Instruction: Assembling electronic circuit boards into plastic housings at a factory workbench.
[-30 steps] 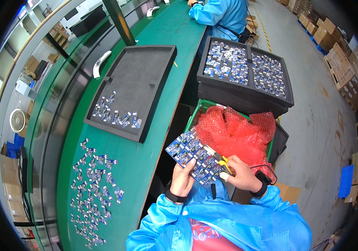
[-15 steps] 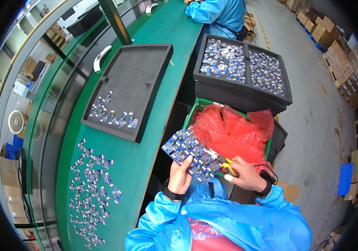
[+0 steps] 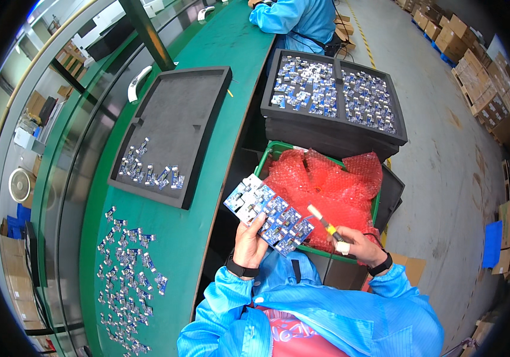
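Well — left hand (image 3: 248, 245) clamped on flat blue circuit panel (image 3: 276, 219), right hand (image 3: 359, 245) on slim tool (image 3: 326, 222) — near bumpy bubble wrap (image 3: 317, 178).

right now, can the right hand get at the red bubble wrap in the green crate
Probably yes: the right hand appears close beside the red bubble wrap, with nothing visible blocking the way. Its grip on the yellow-handled, pliers-like tool would likely hinder grasping, though.

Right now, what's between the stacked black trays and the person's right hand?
Red bubble wrap, bunched up in a green crate, lies between them in the head view.
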Tool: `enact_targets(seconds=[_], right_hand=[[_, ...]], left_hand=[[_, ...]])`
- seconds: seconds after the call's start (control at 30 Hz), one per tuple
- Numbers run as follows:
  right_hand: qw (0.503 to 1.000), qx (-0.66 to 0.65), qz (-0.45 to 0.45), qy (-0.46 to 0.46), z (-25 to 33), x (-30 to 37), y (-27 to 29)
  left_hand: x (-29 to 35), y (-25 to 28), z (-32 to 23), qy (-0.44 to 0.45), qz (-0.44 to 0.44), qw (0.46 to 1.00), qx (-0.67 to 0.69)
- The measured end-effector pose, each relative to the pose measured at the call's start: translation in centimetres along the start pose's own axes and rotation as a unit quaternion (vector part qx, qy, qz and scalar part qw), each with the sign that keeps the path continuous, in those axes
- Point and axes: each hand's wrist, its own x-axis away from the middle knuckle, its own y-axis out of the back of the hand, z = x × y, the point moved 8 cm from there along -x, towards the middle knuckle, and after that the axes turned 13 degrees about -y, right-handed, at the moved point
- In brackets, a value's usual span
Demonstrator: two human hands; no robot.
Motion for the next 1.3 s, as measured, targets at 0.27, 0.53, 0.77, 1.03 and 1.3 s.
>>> enact_targets(seconds=[0.27,0.53,0.77,1.03,1.3], right_hand=[[0.978,-0.009,-0.206,0.033,0.7,-2.3,2.6],[0.976,-0.206,-0.009,-0.073,-0.2,-4.4,-0.1],[0.884,-0.460,-0.085,-0.008,-1.3,-3.8,-0.6],[0.926,0.172,-0.324,0.088,1.2,-1.2,0.3],[0.992,0.075,-0.096,0.035,1.5,-1.0,0.7]], left_hand=[[3.1,-3.4,2.5,0.250,0.184,0.938,-0.157],[3.5,-3.1,2.2,0.247,0.232,0.930,-0.140],[4.3,-1.6,1.3,0.165,0.187,0.964,0.089],[3.3,0.6,0.9,0.001,0.002,1.000,-0.022],[3.4,1.0,1.9,0.106,0.047,0.993,-0.029]])
